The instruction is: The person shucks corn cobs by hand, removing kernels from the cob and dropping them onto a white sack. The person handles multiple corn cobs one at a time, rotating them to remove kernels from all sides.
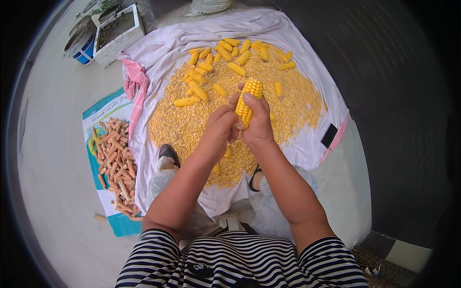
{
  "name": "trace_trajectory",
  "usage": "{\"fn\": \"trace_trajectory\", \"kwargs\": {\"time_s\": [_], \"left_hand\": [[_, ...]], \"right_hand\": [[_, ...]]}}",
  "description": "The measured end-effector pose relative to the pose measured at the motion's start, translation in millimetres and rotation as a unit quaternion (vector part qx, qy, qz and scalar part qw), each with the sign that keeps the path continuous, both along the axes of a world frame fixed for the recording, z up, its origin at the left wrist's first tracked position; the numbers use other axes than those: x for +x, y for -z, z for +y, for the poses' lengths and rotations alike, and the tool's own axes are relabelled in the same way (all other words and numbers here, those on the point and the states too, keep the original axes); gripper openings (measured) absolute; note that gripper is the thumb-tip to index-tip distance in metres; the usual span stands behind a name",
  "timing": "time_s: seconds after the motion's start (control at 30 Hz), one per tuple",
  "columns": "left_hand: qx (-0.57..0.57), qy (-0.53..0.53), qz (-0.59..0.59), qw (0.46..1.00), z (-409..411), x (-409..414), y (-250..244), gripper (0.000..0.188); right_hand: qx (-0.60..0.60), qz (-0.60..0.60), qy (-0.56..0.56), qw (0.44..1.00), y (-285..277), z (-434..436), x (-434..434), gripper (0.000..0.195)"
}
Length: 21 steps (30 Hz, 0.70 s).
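A yellow ear of corn (248, 104), its kernels still in rows, is tilted upward between my two hands. My right hand (260, 122) wraps around it, the thumb pressed across the upper kernels. At the ear's lower left side, my left hand (225, 122) grips it with bent fingers, some of them hidden behind the cob. Beneath both hands spreads a wide heap of loose corn kernels (180, 126) on a pale pink cloth (302, 151). Several whole ears (224, 54) lie on the far part of the heap, and a few more sit nearer.
Bare cobs (115, 154) are piled on a printed sheet (129, 230) at the left. A black phone (329, 135) rests on the cloth's right edge. Far left stand a foam box of soil (137, 36) and a bucket (83, 50). A dark wall-like surface (407, 144) borders the right.
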<state>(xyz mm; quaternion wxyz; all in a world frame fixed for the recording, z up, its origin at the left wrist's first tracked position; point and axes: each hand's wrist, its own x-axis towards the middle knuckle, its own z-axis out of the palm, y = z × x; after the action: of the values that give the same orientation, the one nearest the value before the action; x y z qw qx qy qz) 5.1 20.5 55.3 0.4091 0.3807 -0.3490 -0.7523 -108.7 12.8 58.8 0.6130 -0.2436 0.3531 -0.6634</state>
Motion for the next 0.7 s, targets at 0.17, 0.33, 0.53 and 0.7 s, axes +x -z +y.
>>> {"fn": "trace_trajectory", "kwargs": {"time_s": [0.17,0.33,0.53,0.7], "left_hand": [[0.034,0.005,-0.004,0.999,-1.0,1.9,-3.0,0.021],[0.015,0.007,-0.034,0.999,0.1,1.5,13.5,0.020],[0.038,-0.004,0.026,0.999,-2.2,4.7,10.0,0.026],[0.010,-0.020,-0.002,1.000,2.1,1.7,-0.4,0.028]], "right_hand": [[0.023,0.068,0.038,0.997,2.9,4.4,10.5,0.040],[0.039,0.147,0.088,0.985,5.9,8.4,15.1,0.029],[0.035,0.099,0.065,0.992,6.0,4.7,9.7,0.034],[0.029,0.068,0.062,0.995,11.2,0.8,5.3,0.033]]}}
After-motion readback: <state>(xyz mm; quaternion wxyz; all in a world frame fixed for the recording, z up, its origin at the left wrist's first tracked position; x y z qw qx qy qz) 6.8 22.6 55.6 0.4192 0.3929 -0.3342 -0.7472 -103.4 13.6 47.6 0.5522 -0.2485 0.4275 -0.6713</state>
